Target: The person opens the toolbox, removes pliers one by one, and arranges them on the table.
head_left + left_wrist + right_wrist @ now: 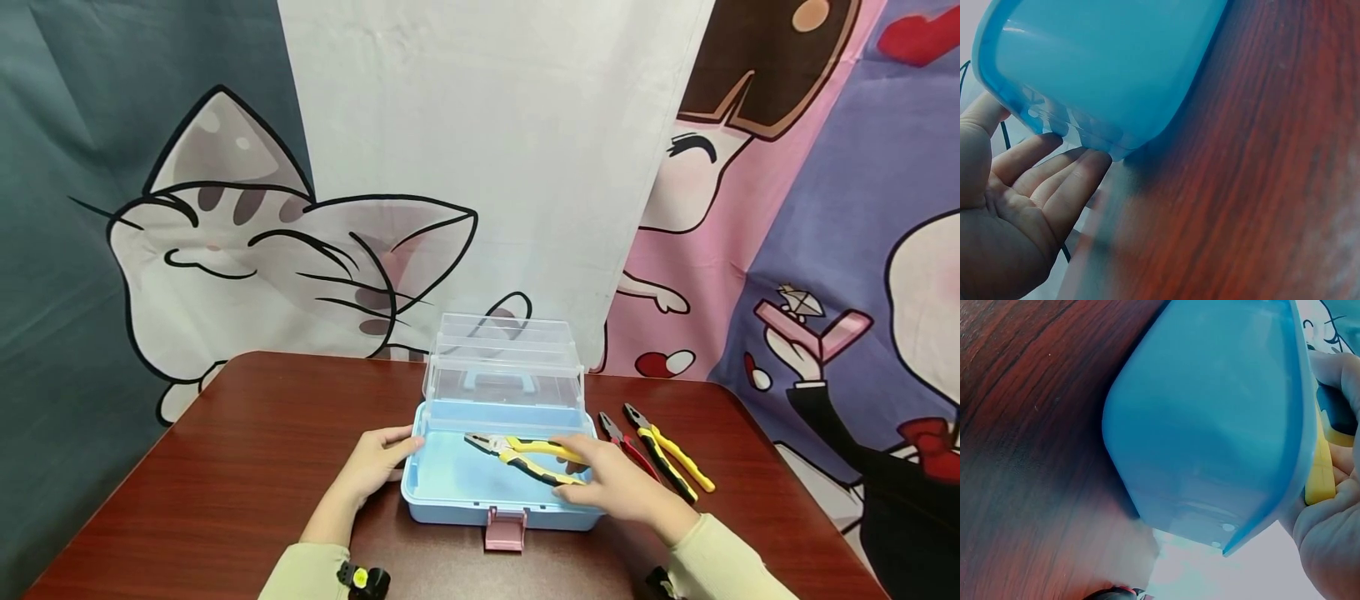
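A light blue toolbox (pixel 450 510) stands on the table with its clear lid (pixel 504 337) raised at the back. My left hand (pixel 382 457) holds the box's left side, thumb over the rim and fingers against the outer wall, as the left wrist view also shows. Over the box's inside, my right hand (pixel 611 483) grips yellow-and-black combination pliers (pixel 525 446) by the handles. Their jaws point left and look slightly parted. In the right wrist view, the yellow handle (pixel 1320 469) shows between the fingers beside the box wall. Whether the pliers touch the box floor I cannot tell.
Right of the box lie red-handled pliers (pixel 633 448), partly hidden by my right hand, and another yellow-and-black pair (pixel 667 450). A pink latch (pixel 506 530) hangs open at the box front. The brown table (pixel 247 475) ends at a cartoon-printed cloth (pixel 480 125).
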`<action>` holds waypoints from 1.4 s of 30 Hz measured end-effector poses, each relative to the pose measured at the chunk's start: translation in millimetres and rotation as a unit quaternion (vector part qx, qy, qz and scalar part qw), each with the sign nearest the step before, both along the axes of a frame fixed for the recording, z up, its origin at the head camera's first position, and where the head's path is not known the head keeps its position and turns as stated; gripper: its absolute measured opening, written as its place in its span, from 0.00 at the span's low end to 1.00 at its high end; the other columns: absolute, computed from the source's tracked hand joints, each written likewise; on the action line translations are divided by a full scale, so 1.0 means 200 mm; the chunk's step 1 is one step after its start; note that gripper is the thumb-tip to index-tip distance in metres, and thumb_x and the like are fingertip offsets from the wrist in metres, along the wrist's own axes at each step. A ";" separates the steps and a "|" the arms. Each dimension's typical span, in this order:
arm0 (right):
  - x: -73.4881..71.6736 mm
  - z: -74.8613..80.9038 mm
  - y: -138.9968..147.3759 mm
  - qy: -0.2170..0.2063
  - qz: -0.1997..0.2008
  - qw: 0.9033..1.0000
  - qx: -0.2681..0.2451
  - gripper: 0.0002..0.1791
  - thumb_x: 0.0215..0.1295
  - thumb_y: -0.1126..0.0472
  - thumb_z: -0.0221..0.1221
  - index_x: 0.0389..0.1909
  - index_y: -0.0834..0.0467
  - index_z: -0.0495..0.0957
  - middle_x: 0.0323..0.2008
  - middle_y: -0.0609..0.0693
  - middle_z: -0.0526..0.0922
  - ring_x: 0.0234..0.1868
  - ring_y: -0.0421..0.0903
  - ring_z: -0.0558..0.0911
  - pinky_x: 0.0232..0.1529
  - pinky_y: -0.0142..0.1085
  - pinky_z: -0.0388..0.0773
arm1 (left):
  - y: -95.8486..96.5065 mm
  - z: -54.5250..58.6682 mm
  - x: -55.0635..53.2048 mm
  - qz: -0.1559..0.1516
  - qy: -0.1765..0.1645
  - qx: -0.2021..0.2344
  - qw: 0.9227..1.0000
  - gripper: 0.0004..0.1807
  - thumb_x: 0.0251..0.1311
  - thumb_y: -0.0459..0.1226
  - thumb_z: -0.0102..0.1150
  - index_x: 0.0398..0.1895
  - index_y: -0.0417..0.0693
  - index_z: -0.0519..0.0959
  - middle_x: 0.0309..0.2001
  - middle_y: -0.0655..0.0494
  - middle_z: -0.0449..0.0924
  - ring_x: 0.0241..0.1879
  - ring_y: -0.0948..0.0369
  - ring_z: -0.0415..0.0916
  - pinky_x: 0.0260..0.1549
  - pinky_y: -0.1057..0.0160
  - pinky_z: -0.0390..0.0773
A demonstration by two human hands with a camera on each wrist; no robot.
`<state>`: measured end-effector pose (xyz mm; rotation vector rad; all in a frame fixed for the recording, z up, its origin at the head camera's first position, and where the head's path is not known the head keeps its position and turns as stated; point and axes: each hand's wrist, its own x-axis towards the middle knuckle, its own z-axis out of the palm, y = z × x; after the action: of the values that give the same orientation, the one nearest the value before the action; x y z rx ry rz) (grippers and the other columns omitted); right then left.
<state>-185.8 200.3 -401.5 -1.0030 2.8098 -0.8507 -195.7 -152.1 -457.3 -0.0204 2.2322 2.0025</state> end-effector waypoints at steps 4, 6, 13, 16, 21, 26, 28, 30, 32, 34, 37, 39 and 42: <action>0.00 0.00 0.01 0.006 -0.007 1.000 -0.009 0.32 0.54 0.47 0.66 0.59 0.56 0.72 0.44 0.51 0.82 0.39 0.37 0.79 0.39 0.33 0.80 | 0.00 -0.01 0.00 0.001 -0.003 0.003 1.000 0.29 0.61 0.43 0.60 0.61 0.35 0.71 0.55 0.37 0.76 0.45 0.55 0.81 0.38 0.54 0.84; 0.00 0.00 0.02 0.010 -0.008 1.000 -0.016 0.32 0.54 0.47 0.66 0.59 0.56 0.72 0.44 0.52 0.82 0.39 0.37 0.80 0.38 0.33 0.80 | 0.00 -0.01 0.00 -0.002 -0.001 0.002 1.000 0.29 0.61 0.43 0.60 0.62 0.35 0.71 0.55 0.37 0.76 0.46 0.54 0.81 0.38 0.54 0.84; 0.02 0.00 0.04 0.019 -0.023 0.999 -0.033 0.32 0.53 0.49 0.68 0.59 0.54 0.72 0.43 0.51 0.82 0.38 0.35 0.79 0.36 0.32 0.79 | 0.00 -0.01 -0.01 -0.006 0.001 0.003 1.000 0.29 0.63 0.43 0.58 0.62 0.34 0.69 0.56 0.36 0.75 0.47 0.52 0.81 0.38 0.54 0.84; 0.02 0.01 0.05 0.018 -0.034 0.999 -0.029 0.32 0.53 0.50 0.68 0.60 0.53 0.72 0.44 0.50 0.82 0.38 0.35 0.79 0.37 0.33 0.80 | 0.00 0.00 0.00 -0.001 0.002 0.001 1.000 0.29 0.62 0.43 0.58 0.62 0.35 0.70 0.56 0.36 0.75 0.46 0.53 0.81 0.38 0.54 0.84; 0.03 0.01 0.07 0.021 -0.052 0.998 -0.021 0.33 0.53 0.50 0.68 0.60 0.52 0.71 0.44 0.49 0.82 0.38 0.34 0.78 0.37 0.33 0.79 | 0.00 -0.01 -0.01 0.001 0.001 -0.002 1.000 0.29 0.61 0.44 0.60 0.61 0.36 0.72 0.56 0.37 0.76 0.45 0.54 0.81 0.37 0.55 0.84; 0.03 0.00 0.09 0.026 -0.066 0.997 -0.028 0.33 0.52 0.49 0.69 0.59 0.54 0.72 0.42 0.47 0.82 0.37 0.34 0.78 0.33 0.29 0.78 | 0.01 -0.02 -0.02 0.003 -0.006 0.004 1.000 0.28 0.60 0.44 0.60 0.60 0.37 0.72 0.55 0.37 0.77 0.44 0.54 0.82 0.37 0.55 0.84; 0.04 0.00 0.10 0.025 -0.071 0.997 -0.033 0.33 0.52 0.49 0.69 0.59 0.54 0.72 0.41 0.47 0.81 0.37 0.34 0.78 0.34 0.29 0.79 | 0.01 -0.02 -0.02 0.001 -0.006 0.006 1.000 0.29 0.60 0.44 0.61 0.60 0.36 0.72 0.55 0.37 0.77 0.44 0.55 0.82 0.37 0.55 0.84; 0.04 0.00 0.11 0.029 -0.073 0.996 -0.038 0.33 0.52 0.49 0.69 0.59 0.55 0.73 0.41 0.46 0.81 0.37 0.33 0.78 0.35 0.29 0.79 | 0.00 -0.02 -0.01 -0.001 -0.005 0.006 1.000 0.29 0.60 0.44 0.61 0.61 0.36 0.72 0.55 0.37 0.77 0.44 0.55 0.82 0.37 0.55 0.84; 0.04 0.00 0.12 0.030 -0.074 0.996 -0.046 0.33 0.51 0.49 0.69 0.59 0.55 0.73 0.40 0.46 0.80 0.36 0.32 0.77 0.36 0.30 0.80 | 0.00 -0.01 -0.01 -0.005 -0.003 0.007 1.000 0.29 0.60 0.44 0.60 0.61 0.36 0.71 0.55 0.37 0.77 0.43 0.56 0.82 0.37 0.55 0.84; 0.05 0.00 0.12 0.030 -0.079 0.995 -0.054 0.33 0.51 0.50 0.69 0.59 0.55 0.73 0.39 0.47 0.81 0.35 0.32 0.76 0.35 0.30 0.79 | 0.00 -0.01 -0.01 -0.009 0.000 0.004 1.000 0.30 0.61 0.45 0.60 0.62 0.35 0.70 0.55 0.36 0.76 0.43 0.56 0.82 0.37 0.55 0.84; 0.05 0.01 0.13 0.028 -0.093 0.994 -0.057 0.33 0.51 0.50 0.70 0.59 0.55 0.73 0.39 0.48 0.81 0.34 0.32 0.76 0.34 0.31 0.79 | 0.00 -0.01 0.00 -0.010 0.001 0.003 1.000 0.30 0.61 0.45 0.59 0.62 0.34 0.70 0.55 0.36 0.76 0.44 0.56 0.82 0.37 0.56 0.84; 0.06 0.01 0.14 0.027 -0.106 0.993 -0.054 0.34 0.51 0.49 0.69 0.59 0.55 0.73 0.41 0.47 0.81 0.34 0.32 0.76 0.35 0.32 0.80 | 0.00 0.00 0.00 -0.009 0.001 0.002 1.000 0.30 0.61 0.45 0.59 0.62 0.35 0.70 0.56 0.35 0.76 0.45 0.55 0.81 0.38 0.56 0.84; 0.06 0.02 0.15 0.026 -0.119 0.991 -0.049 0.34 0.50 0.49 0.70 0.59 0.54 0.73 0.44 0.47 0.80 0.35 0.33 0.76 0.37 0.32 0.81 | 0.00 0.00 0.00 -0.006 -0.001 0.003 1.000 0.29 0.61 0.44 0.60 0.62 0.36 0.71 0.56 0.36 0.76 0.46 0.54 0.81 0.38 0.55 0.84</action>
<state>-173.2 231.0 -397.9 -0.7170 3.0011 -1.0083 -196.4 -152.7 -458.1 -0.0085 2.2198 2.0026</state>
